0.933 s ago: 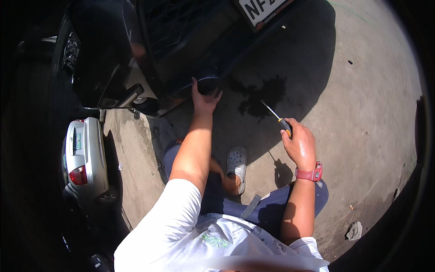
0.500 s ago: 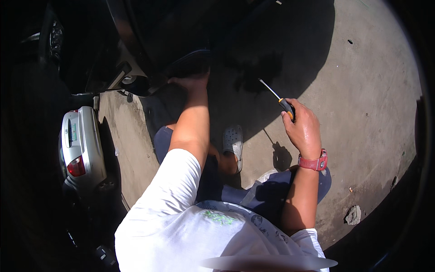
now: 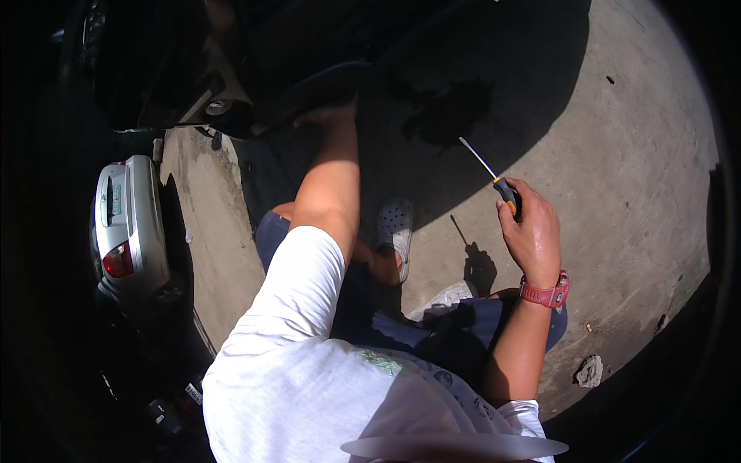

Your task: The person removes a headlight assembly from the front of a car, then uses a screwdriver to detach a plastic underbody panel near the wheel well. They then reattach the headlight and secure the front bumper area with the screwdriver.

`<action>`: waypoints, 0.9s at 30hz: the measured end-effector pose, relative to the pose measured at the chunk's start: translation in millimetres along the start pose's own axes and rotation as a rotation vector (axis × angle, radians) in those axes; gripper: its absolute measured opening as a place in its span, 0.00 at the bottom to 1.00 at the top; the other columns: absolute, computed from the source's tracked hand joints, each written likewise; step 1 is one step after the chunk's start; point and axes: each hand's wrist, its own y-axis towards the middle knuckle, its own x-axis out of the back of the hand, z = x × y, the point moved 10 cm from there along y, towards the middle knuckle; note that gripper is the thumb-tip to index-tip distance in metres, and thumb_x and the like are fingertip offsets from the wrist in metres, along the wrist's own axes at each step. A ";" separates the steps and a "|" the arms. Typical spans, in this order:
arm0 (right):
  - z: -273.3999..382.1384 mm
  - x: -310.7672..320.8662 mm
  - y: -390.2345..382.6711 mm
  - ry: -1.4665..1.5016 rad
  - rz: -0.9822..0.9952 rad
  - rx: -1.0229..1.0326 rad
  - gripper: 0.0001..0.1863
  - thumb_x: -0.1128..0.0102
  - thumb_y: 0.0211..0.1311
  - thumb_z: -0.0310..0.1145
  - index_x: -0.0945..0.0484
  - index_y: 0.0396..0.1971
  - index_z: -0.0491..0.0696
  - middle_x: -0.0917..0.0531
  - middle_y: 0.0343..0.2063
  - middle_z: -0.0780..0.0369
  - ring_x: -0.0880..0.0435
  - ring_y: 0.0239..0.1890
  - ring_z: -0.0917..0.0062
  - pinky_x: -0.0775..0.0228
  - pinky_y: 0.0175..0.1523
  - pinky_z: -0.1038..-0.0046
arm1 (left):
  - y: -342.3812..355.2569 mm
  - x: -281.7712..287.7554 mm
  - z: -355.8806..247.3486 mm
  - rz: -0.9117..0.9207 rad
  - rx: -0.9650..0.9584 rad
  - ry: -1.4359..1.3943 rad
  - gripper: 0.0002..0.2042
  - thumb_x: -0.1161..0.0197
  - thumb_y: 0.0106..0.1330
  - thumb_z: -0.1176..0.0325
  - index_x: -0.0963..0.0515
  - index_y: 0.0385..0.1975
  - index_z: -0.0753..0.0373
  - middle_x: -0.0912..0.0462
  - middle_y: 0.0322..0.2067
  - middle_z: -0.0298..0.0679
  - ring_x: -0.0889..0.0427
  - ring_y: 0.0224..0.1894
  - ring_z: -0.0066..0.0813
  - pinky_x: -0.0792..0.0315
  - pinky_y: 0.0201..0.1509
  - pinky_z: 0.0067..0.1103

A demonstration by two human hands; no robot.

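Note:
My right hand is closed round the black and yellow handle of a screwdriver. Its bare metal shaft points up and left over the concrete, touching nothing. My left arm reaches forward into deep shade, where my left hand is at the lower edge of a dark car's bumper. Its fingers are lost in the dark, so I cannot tell whether they grip the edge or only rest against it. A round lamp shows in the bumper left of that hand.
A silver car stands at the left. My feet in grey clogs are on the concrete ground. A dark wet-looking patch lies in the car's shadow. A broken stone sits at the lower right.
My right hand with the screwdriver has shifted slightly right and down in the view. The car and silver car appear a little higher and further left. My left hand stays at the bumper.

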 end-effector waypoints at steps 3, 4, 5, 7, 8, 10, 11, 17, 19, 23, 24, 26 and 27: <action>-1.8 -1.5 -0.2 0.009 0.012 -0.002 0.19 0.30 0.70 0.31 0.13 0.58 0.44 0.09 0.50 0.49 0.10 0.52 0.48 0.19 0.59 0.53 | 0.4 2.2 -0.7 -0.003 -0.020 0.015 0.59 0.79 0.63 0.10 0.33 0.83 0.47 0.32 0.81 0.46 0.40 0.84 0.61 0.45 0.81 0.68; -1.9 -2.4 -0.2 0.015 0.016 0.007 0.19 0.30 0.70 0.31 0.13 0.59 0.44 0.09 0.50 0.49 0.10 0.52 0.48 0.19 0.58 0.53 | 1.9 2.6 -0.6 -0.012 -0.029 0.021 0.58 0.79 0.65 0.11 0.33 0.83 0.47 0.31 0.81 0.46 0.39 0.84 0.61 0.45 0.81 0.67; -2.7 -3.0 0.0 0.014 0.016 0.010 0.19 0.30 0.70 0.31 0.14 0.59 0.44 0.09 0.50 0.49 0.10 0.51 0.48 0.19 0.58 0.54 | 3.9 2.5 -1.3 -0.023 -0.035 0.026 0.57 0.78 0.66 0.12 0.34 0.83 0.47 0.31 0.81 0.46 0.39 0.84 0.60 0.44 0.81 0.67; -5.8 -5.7 0.3 0.014 0.032 0.004 0.20 0.30 0.70 0.32 0.14 0.59 0.44 0.09 0.50 0.49 0.10 0.51 0.48 0.18 0.57 0.54 | 8.8 0.1 -2.8 -0.031 -0.050 0.038 0.55 0.77 0.68 0.14 0.34 0.83 0.48 0.31 0.80 0.46 0.38 0.83 0.59 0.43 0.81 0.65; -7.8 -8.1 0.1 0.016 0.048 -0.008 0.20 0.30 0.70 0.32 0.14 0.59 0.44 0.09 0.50 0.50 0.10 0.51 0.48 0.18 0.57 0.54 | 11.2 -2.4 -4.3 -0.029 -0.058 0.054 0.54 0.76 0.69 0.15 0.34 0.83 0.48 0.30 0.80 0.47 0.37 0.83 0.59 0.42 0.81 0.64; -7.6 -8.4 1.0 0.013 0.038 0.002 0.20 0.29 0.70 0.32 0.14 0.59 0.44 0.09 0.50 0.50 0.10 0.51 0.49 0.18 0.56 0.54 | 13.7 -8.0 -6.0 -0.018 -0.085 0.103 0.52 0.75 0.71 0.17 0.34 0.83 0.49 0.30 0.80 0.47 0.37 0.83 0.58 0.41 0.81 0.63; -5.0 -7.3 1.5 0.010 0.021 0.027 0.20 0.29 0.70 0.32 0.14 0.59 0.45 0.09 0.50 0.50 0.10 0.51 0.49 0.18 0.56 0.54 | 12.4 -10.3 -8.2 -0.021 -0.102 0.139 0.51 0.74 0.72 0.18 0.34 0.83 0.50 0.29 0.79 0.47 0.36 0.82 0.58 0.40 0.81 0.62; -4.6 -10.1 13.0 0.004 0.023 0.029 0.18 0.30 0.70 0.34 0.14 0.58 0.45 0.08 0.48 0.50 0.10 0.51 0.48 0.18 0.56 0.53 | -40.3 -28.9 -27.1 -0.075 -0.386 0.482 0.46 0.70 0.79 0.24 0.34 0.83 0.52 0.28 0.78 0.48 0.33 0.81 0.55 0.37 0.82 0.57; -6.7 -11.2 18.1 -0.002 0.018 0.032 0.18 0.30 0.71 0.34 0.14 0.57 0.46 0.08 0.48 0.50 0.10 0.51 0.47 0.18 0.56 0.53 | -73.8 -39.6 -32.2 -0.078 -0.552 0.651 0.44 0.68 0.82 0.26 0.34 0.82 0.52 0.27 0.77 0.48 0.32 0.81 0.54 0.35 0.82 0.55; -10.5 -13.6 24.6 0.005 0.011 0.050 0.18 0.31 0.71 0.36 0.13 0.57 0.46 0.08 0.47 0.49 0.11 0.51 0.47 0.18 0.56 0.52 | -105.6 -59.1 -27.2 -0.012 -0.529 0.766 0.36 0.64 0.87 0.35 0.33 0.80 0.55 0.23 0.72 0.48 0.27 0.76 0.49 0.30 0.79 0.49; -11.1 -16.2 26.3 0.002 0.027 0.041 0.19 0.31 0.71 0.36 0.13 0.57 0.46 0.08 0.46 0.49 0.10 0.51 0.47 0.18 0.56 0.52 | -103.4 -62.3 -26.5 0.007 -0.467 0.753 0.31 0.61 0.89 0.41 0.32 0.78 0.56 0.20 0.67 0.48 0.24 0.72 0.45 0.27 0.77 0.45; -10.8 -16.1 28.4 0.009 0.020 0.048 0.18 0.31 0.71 0.36 0.13 0.57 0.46 0.08 0.46 0.49 0.10 0.51 0.47 0.18 0.56 0.52 | -87.1 -67.3 -30.3 0.023 -0.361 0.663 0.24 0.57 0.90 0.49 0.29 0.73 0.58 0.17 0.57 0.46 0.19 0.63 0.40 0.21 0.69 0.39; -10.6 -15.7 29.0 0.008 0.015 0.052 0.18 0.31 0.71 0.36 0.13 0.57 0.46 0.08 0.45 0.49 0.10 0.51 0.48 0.18 0.56 0.52 | -76.1 -65.6 -33.4 0.013 -0.317 0.590 0.22 0.55 0.90 0.50 0.27 0.69 0.58 0.16 0.52 0.44 0.17 0.57 0.38 0.17 0.63 0.37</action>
